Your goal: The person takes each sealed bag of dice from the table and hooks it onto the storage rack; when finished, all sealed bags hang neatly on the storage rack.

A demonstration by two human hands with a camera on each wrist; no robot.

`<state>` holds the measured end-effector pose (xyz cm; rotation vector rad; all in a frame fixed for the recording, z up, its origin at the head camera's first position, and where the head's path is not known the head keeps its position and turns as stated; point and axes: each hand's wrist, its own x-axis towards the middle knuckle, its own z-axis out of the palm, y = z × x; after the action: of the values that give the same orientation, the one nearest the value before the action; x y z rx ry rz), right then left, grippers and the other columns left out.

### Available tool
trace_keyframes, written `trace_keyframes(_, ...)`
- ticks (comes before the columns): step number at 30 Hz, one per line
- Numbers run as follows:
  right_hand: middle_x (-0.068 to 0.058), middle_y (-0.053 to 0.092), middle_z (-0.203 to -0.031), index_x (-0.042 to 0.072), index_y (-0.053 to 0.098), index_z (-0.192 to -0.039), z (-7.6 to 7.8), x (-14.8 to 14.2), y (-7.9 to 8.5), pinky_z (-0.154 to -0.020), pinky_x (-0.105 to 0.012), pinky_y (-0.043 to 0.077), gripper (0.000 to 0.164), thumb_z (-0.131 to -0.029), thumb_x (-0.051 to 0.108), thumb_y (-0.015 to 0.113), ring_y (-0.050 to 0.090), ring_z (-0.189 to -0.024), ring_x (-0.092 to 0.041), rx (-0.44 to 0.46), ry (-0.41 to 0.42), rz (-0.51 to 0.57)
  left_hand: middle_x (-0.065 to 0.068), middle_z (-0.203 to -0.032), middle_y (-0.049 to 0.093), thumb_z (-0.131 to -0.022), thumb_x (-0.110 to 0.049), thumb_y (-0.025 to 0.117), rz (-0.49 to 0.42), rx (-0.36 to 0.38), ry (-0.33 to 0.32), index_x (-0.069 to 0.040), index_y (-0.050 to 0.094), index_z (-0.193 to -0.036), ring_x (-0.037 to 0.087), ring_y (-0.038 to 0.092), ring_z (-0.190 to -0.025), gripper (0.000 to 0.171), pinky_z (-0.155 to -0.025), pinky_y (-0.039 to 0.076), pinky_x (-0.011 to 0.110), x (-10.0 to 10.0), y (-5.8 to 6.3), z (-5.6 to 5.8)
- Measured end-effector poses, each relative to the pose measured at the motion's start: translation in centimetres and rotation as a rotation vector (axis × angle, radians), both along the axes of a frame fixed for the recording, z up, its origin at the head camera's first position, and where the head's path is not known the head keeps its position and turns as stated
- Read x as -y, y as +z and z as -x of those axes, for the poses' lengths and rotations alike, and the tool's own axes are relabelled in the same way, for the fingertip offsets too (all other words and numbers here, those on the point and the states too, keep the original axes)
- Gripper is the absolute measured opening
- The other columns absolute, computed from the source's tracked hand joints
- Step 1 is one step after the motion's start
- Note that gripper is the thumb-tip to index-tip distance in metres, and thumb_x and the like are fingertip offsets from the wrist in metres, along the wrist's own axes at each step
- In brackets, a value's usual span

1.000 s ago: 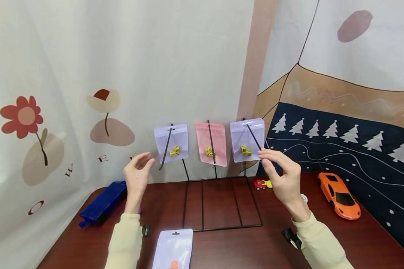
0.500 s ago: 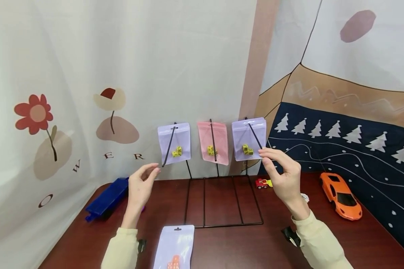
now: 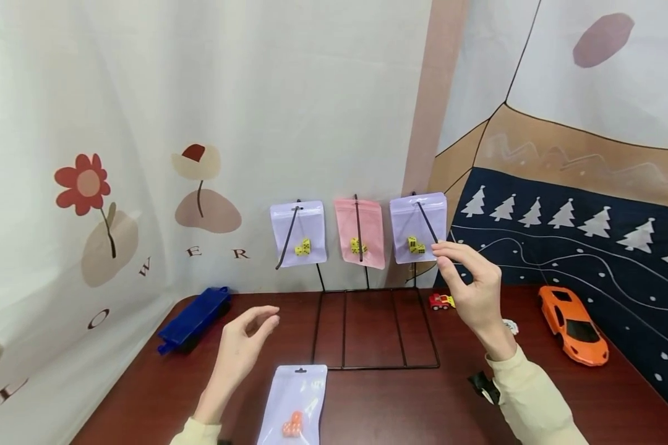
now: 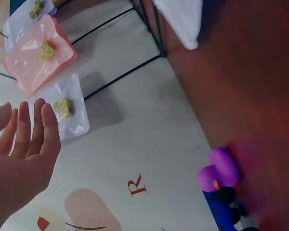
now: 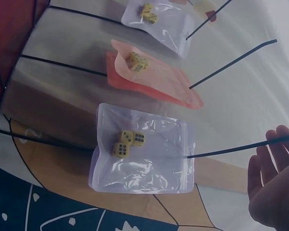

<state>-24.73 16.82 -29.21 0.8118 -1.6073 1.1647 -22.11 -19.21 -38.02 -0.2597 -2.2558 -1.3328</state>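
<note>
A black wire rack (image 3: 375, 368) stands on the table, with a lavender zip pouch (image 3: 281, 222) on its left hook, a pink pouch (image 3: 373, 225) on the middle one and a lavender pouch (image 3: 401, 216) on the right one. Yellow dice (image 5: 126, 138) show through the pouches. My right hand (image 3: 473, 290) pinches the outer end of the right hook (image 5: 231, 150). Low over the table, my left hand (image 3: 242, 349) is loosely bent and holds nothing. Just right of it, another lavender pouch (image 3: 306, 392) with orange dice (image 3: 293, 424) lies flat.
A blue toy trailer (image 3: 197, 318) lies at the left, with a purple toy duck (image 4: 221, 171) near it in the left wrist view. To the right are a red and yellow toy truck (image 3: 441, 301) and an orange toy car (image 3: 574, 324). A printed curtain (image 3: 323, 111) hangs behind.
My left hand has come down from near the left hook toward the lavender pouch on the table. The right hand stays at the right hook's end. The head view has shifted slightly left.
</note>
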Motion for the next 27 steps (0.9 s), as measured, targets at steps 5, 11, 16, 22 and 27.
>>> trace_keyframes(5,-0.026,0.066,-0.094,-0.013,0.068,-0.090,0.0,0.0,0.1,-0.092,-0.025,0.047,0.012,-0.081,-0.013,0.060,0.063,-0.096,-0.027,0.004,0.004,-0.001,-0.002,-0.091,0.070,-0.086,-0.011,0.071,0.077,0.049,0.037,-0.012,0.072,-0.099,0.008,0.064,-0.084,0.013,-0.072,0.052,0.018,1.0,-1.8,-1.6)
trace_keyframes(11,-0.027,0.066,-0.094,-0.014,0.067,-0.091,0.0,-0.1,0.3,-0.092,-0.024,0.047,0.013,-0.081,-0.013,0.059,0.063,-0.096,-0.027,0.000,0.006,-0.005,-0.002,-0.094,0.070,-0.085,-0.008,0.072,0.115,0.081,0.041,-0.013,0.072,-0.097,0.008,0.064,-0.086,0.013,-0.073,0.052,0.019,1.6,-2.9,-3.1)
trace_keyframes(16,-0.027,0.066,-0.094,-0.014,0.067,-0.091,0.1,-0.1,0.2,-0.093,-0.026,0.047,0.012,-0.082,-0.011,0.060,0.063,-0.097,-0.027,0.012,0.010,-0.006,-0.005,-0.092,0.069,-0.085,-0.008,0.072,0.138,0.186,0.027,-0.015,0.072,-0.095,0.008,0.063,-0.086,0.013,-0.073,0.053,0.025,1.7,-3.4,-4.1)
trace_keyframes(22,-0.027,0.066,-0.094,-0.014,0.067,-0.091,0.2,0.0,0.3,-0.093,-0.026,0.047,0.011,-0.083,-0.010,0.060,0.063,-0.097,-0.028,0.010,0.011,-0.005,-0.008,-0.089,0.068,-0.084,-0.007,0.071,0.221,0.341,-0.040,-0.014,0.071,-0.095,0.009,0.063,-0.088,0.012,-0.079,0.052,0.028,2.5,-4.0,-5.2)
trace_keyframes(27,-0.028,0.066,-0.094,-0.015,0.067,-0.091,0.2,-0.2,0.5,-0.092,-0.025,0.047,0.012,-0.085,-0.006,0.060,0.063,-0.097,-0.025,0.010,0.005,-0.009,-0.003,-0.090,0.068,-0.086,-0.010,0.068,0.310,0.449,-0.105,-0.009,0.069,-0.098,0.012,0.062,-0.081,0.011,-0.069,0.053,0.026,3.3,-4.4,-5.9)
